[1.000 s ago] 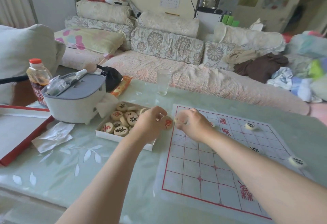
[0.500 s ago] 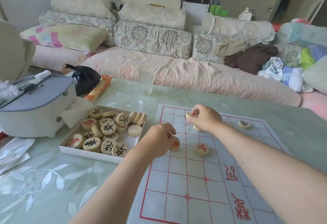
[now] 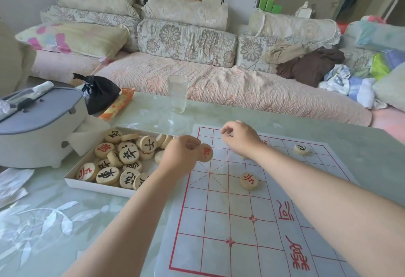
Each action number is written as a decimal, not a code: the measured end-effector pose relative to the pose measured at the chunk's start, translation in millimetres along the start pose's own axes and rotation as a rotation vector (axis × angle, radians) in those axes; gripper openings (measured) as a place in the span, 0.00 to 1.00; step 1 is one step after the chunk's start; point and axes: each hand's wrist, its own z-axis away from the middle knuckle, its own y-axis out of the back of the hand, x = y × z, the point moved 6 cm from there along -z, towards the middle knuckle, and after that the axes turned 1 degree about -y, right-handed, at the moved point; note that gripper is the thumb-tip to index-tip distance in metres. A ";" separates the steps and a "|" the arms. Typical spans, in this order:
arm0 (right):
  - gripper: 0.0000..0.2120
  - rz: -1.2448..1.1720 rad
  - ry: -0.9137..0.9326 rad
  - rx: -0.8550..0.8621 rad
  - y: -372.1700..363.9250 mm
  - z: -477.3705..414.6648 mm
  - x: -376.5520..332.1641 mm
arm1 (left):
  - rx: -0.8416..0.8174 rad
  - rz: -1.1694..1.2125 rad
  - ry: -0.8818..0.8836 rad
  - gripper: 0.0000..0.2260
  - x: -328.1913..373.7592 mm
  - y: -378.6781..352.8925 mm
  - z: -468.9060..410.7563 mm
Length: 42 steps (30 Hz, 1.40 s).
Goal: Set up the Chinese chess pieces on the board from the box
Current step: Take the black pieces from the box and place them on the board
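A white paper board with red grid lines lies on the glass table. Left of it a shallow white box holds several round wooden pieces with red or black characters. My left hand grips a red-marked piece over the board's left edge. My right hand hovers over the board's far left corner with fingers curled; a piece partly shows under it. One red-marked piece lies on the grid near the palace diagonals. A black-marked piece lies near the far right.
A grey and white appliance stands left of the box. A clear glass stands beyond the board, with a black bag and an orange packet to its left. A sofa with cushions runs along the table's far side.
The view has moved closer. My right hand has shifted slightly toward the board's far left corner. My left hand still holds its red piece at the board's left edge.
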 end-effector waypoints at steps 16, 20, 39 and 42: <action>0.08 -0.257 0.238 -0.089 0.9 27.7 -85.9 | 0.159 -0.176 -0.037 0.14 4.6 35.6 3.1; 0.08 -0.150 0.083 0.009 -1.3 -1.5 -48.7 | 0.026 -0.819 -0.144 0.21 -1.1 32.3 7.4; 0.10 0.108 -0.038 -0.025 -61.1 -80.2 -37.6 | -0.133 -0.831 -0.110 0.27 -28.1 41.3 -2.2; 0.11 0.134 -0.040 -0.024 -59.3 -75.8 -40.5 | -0.139 -0.832 -0.110 0.27 -28.8 41.0 -2.4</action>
